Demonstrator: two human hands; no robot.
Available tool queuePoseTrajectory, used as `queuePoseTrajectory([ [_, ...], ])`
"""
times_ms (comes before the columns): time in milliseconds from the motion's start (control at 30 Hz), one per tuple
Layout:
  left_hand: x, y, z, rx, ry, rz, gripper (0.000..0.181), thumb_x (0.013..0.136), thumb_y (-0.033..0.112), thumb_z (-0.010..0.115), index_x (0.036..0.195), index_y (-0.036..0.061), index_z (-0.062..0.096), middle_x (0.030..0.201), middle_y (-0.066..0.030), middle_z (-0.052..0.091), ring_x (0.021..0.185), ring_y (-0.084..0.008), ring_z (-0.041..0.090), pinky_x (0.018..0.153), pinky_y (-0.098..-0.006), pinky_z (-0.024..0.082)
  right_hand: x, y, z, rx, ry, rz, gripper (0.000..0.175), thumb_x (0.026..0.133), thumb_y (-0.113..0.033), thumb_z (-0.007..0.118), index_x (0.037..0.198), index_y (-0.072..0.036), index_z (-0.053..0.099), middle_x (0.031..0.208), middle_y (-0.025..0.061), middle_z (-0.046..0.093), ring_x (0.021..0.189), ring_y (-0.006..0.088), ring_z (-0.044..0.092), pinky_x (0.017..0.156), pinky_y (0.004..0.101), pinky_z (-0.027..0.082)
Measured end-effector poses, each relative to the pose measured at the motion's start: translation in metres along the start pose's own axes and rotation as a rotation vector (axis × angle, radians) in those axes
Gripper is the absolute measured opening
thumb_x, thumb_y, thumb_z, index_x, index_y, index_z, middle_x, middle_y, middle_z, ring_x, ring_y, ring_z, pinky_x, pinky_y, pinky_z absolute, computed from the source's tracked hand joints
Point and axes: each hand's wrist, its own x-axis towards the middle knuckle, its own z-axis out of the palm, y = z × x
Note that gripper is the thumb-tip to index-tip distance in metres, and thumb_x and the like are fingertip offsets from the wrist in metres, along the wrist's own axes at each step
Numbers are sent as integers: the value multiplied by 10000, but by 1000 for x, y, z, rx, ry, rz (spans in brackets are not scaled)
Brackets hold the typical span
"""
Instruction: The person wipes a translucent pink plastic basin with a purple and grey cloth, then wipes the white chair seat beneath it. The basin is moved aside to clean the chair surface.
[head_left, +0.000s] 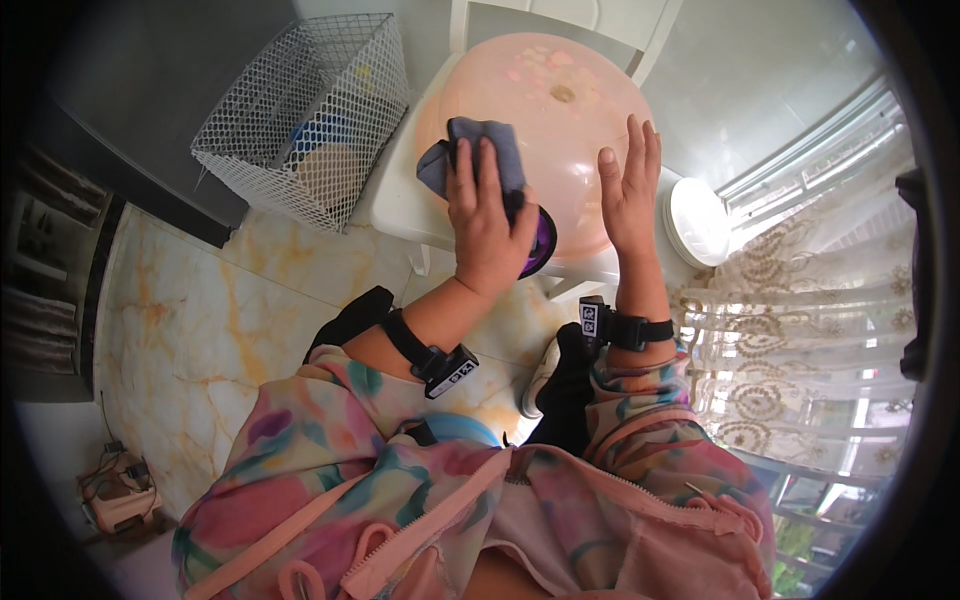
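Observation:
A pale pink, translucent plastic dome (570, 142), shaped like an upturned basin, sits on the seat of a white chair (394, 199). Floral prints and a small brownish round spot mark its top. My left hand (484, 232) holds a folded grey cloth (487, 146) against the dome's left side. Beside that hand, partly hidden by it, is a purple round object (541, 244) with a black rim; whether the hand touches it I cannot tell. My right hand (631, 191) is at the dome's right side, fingers straight and thumb apart, holding nothing; contact with the dome is unclear.
A white wire-mesh basket (300, 135) with a few items inside stands left of the chair. Stacked white plates or lids (697, 221) are at the right, near a lace curtain (780, 352). A pink appliance with cords (120, 495) stands at the lower left on the marbled floor (195, 322).

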Motion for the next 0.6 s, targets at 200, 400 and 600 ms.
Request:
queuePoseTrajectory([
  [200, 2, 10, -2, -221, -134, 72, 670, 960, 324, 560, 1487, -18, 327, 1543, -295, 246, 1387, -534, 257, 1148, -560, 217, -4, -22, -5, -197, -24, 37, 576, 1005, -407, 503, 1477, -90, 405, 1538, 216, 323, 1443, 415, 261, 1161, 504, 227],
  [400, 19, 9, -4, -490, -293, -120, 658, 1015, 394, 436, 1456, -83, 326, 1541, -285, 264, 1426, -424, 270, 1171, -465, 229, -22, -60, -18, 158, -194, -414, 494, 855, -132, 624, 1345, -94, 565, 1462, 178, 451, 1363, 395, 409, 1125, 493, 320],
  [600, 26, 10, -12, -708, -223, -243, 462, 1016, 240, 452, 1392, -27, 425, 1447, -216, 412, 1305, -317, 451, 1080, -381, 371, -32, -65, -2, -162, -238, -313, 612, 763, -169, 722, 1351, -140, 554, 1485, 117, 444, 1408, 364, 357, 1133, 538, 296],
])
